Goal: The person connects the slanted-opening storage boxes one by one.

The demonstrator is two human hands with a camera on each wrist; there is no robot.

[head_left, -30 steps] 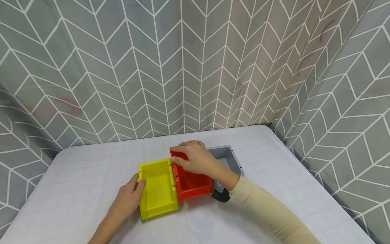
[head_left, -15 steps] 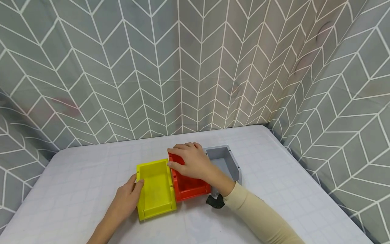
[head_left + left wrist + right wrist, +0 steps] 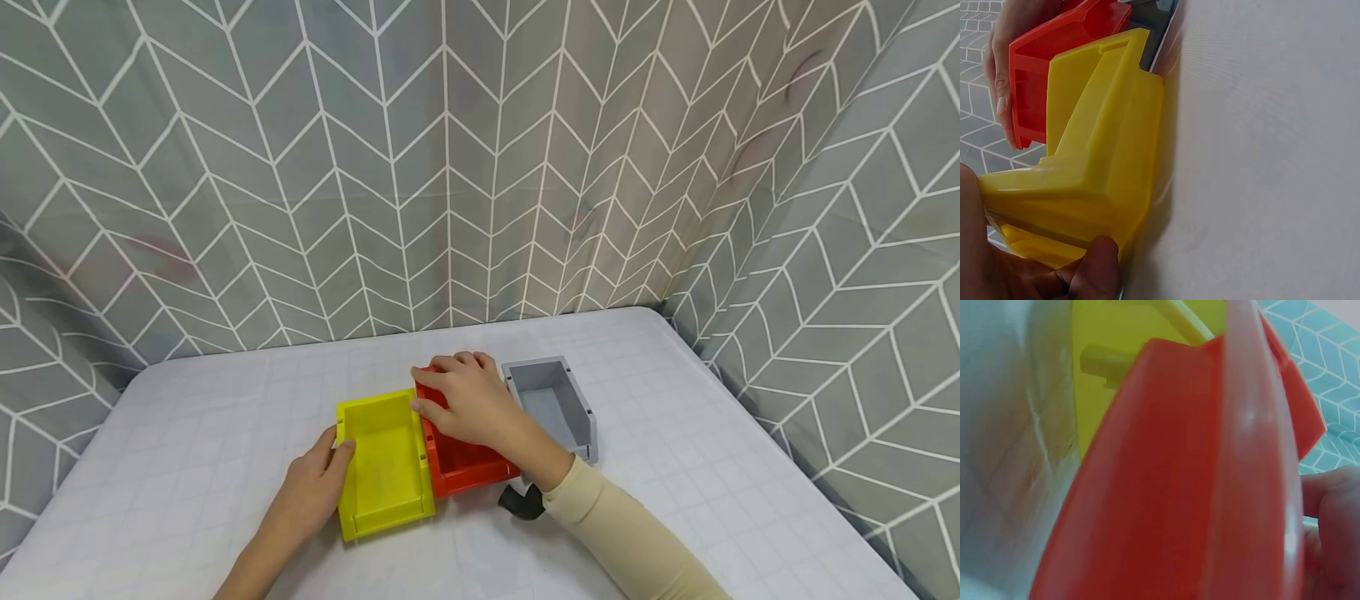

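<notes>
My left hand (image 3: 307,483) holds a yellow plastic bin (image 3: 386,467) by its left wall, thumb over the rim and fingers outside. Directly to its right, side by side with it, is a red plastic bin (image 3: 468,468). My right hand (image 3: 472,400) grips the red bin near its far end and covers part of its inside. In the left wrist view, fingers of the right hand (image 3: 1002,81) lie along the red bin's outer side. The right wrist view shows the red bin's wall (image 3: 1166,487) up close, with the yellow bin (image 3: 1100,331) behind it.
A grey bin (image 3: 555,400) stands on the table right of the red one, its near left part hidden by my right forearm. A small black curved piece (image 3: 521,502) shows beside the right sleeve. White cloth covers the table (image 3: 225,433); a patterned curtain (image 3: 412,167) hangs behind.
My right wrist and forearm have shifted left and nearer, uncovering more of the grey bin. Both hands keep their grip, and the yellow and red bins stay side by side.
</notes>
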